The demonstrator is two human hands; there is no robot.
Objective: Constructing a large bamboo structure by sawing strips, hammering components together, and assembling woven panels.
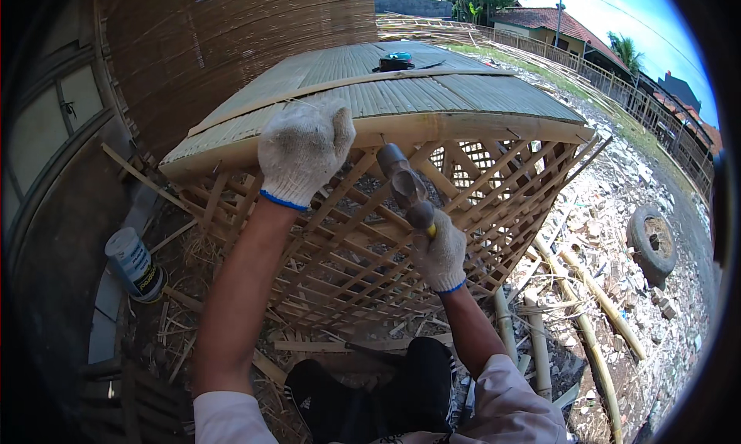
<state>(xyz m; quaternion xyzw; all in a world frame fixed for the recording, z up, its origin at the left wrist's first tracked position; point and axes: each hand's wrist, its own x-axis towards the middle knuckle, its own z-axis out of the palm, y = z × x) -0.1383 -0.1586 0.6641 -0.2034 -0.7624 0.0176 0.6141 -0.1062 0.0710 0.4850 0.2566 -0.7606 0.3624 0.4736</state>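
Observation:
Both hands wear white knitted gloves with blue cuffs. My left hand (pixel 303 147) is closed over the front bamboo rail (pixel 455 126) of a slatted bamboo top (pixel 370 93); its fingertips are hidden. In my right hand (pixel 441 252) is a hammer (pixel 403 183), gripped close below its metal head. The hammer's face is just beneath a nail (pixel 382 139) that sticks out of the rail; I cannot tell whether they touch. Below the rail hangs a crisscross bamboo lattice (pixel 347 228), with gaps between its strips. Another nail (pixel 512 133) juts from the rail farther right.
A teal and black tape measure (pixel 396 61) lies on the slatted top, behind a loose lengthwise strip. At left stands a white bucket (pixel 135 262). Bamboo poles (pixel 583 320) and a tyre (pixel 652 242) lie on rubble at right. A woven bamboo screen (pixel 231 42) rises behind.

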